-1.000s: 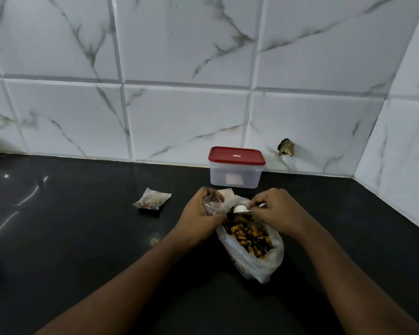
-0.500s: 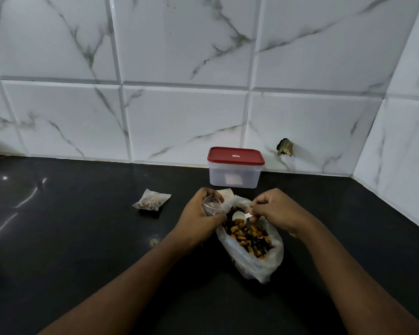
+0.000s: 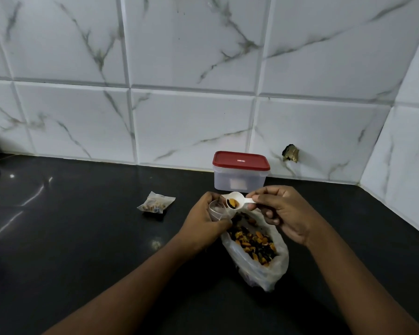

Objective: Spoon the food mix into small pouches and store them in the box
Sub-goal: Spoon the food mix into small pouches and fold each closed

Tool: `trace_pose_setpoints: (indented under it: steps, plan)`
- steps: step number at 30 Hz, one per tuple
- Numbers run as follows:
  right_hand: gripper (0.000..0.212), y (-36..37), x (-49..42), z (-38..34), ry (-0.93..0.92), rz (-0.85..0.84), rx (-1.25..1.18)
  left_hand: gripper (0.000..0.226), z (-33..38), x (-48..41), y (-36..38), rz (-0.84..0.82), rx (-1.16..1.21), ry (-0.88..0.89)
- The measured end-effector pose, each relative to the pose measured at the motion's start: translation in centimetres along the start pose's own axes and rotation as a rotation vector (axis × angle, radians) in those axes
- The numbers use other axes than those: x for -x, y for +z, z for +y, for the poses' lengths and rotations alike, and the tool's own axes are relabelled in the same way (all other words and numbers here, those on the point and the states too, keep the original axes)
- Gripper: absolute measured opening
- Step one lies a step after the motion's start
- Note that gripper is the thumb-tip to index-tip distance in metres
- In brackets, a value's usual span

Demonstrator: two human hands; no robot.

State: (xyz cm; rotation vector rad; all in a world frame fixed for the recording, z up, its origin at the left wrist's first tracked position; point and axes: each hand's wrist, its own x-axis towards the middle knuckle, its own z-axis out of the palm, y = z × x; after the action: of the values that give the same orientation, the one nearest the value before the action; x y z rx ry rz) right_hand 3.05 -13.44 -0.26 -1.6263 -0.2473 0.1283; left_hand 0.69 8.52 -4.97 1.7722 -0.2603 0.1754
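Observation:
A clear plastic bag [image 3: 271, 267] of orange and dark food mix lies open on the black counter. My left hand [image 3: 203, 221] grips a small clear pouch [image 3: 217, 210] with its mouth open, just left of the bag. My right hand [image 3: 283, 211] pinches the handle of a white spoon [image 3: 237, 200], whose bowl holds a little mix and tilts toward the pouch mouth. A filled pouch [image 3: 156, 204] lies on the counter to the left. The box [image 3: 240, 172], translucent with a red lid on, stands against the wall behind my hands.
The black counter [image 3: 82, 238] runs left and toward me. White marble-look tiles form the back wall and a side wall at the right corner. A small dark broken spot [image 3: 290, 153] marks the wall right of the box. A few crumbs [image 3: 156, 243] lie on the counter.
My right hand dipped the spoon into the bag, scooped some mix and lifted it up to the mouth of the pouch. My left hand stayed put with the pouch.

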Motion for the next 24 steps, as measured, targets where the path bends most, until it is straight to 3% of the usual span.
trace_pose_setpoints:
  steps: [5, 7, 11, 14, 20, 24]
  plan:
    - [0.019, 2.3, 0.9, -0.1, -0.195, -0.166, 0.513, 0.035, -0.2, -0.1, 0.1, 0.017, 0.016, 0.030]
    - [0.019, 2.6, 1.1, -0.2, -0.239, -0.187, 0.544, 0.035, -0.2, -0.1, 0.2, 0.030, 0.018, 0.028]
    - [0.019, 1.2, 1.1, -1.1, -0.259, -0.050, 0.521, 0.039, -0.2, -0.2, 0.0, 0.006, 0.031, 0.015]
    - [0.021, -0.4, 0.7, -1.1, -0.225, 0.033, 0.779, 0.038, -0.1, -0.2, 0.0, 0.009, -0.009, 0.013]
    - [0.028, 0.9, -0.3, 1.2, -0.172, -0.167, 1.089, 0.037, 0.3, 0.1, 0.0, 0.026, -0.007, 0.013]
    - [0.021, 0.3, 0.0, 0.1, -0.104, -0.121, 1.054, 0.039, 0.3, 0.1, 0.0, 0.027, -0.017, 0.007]
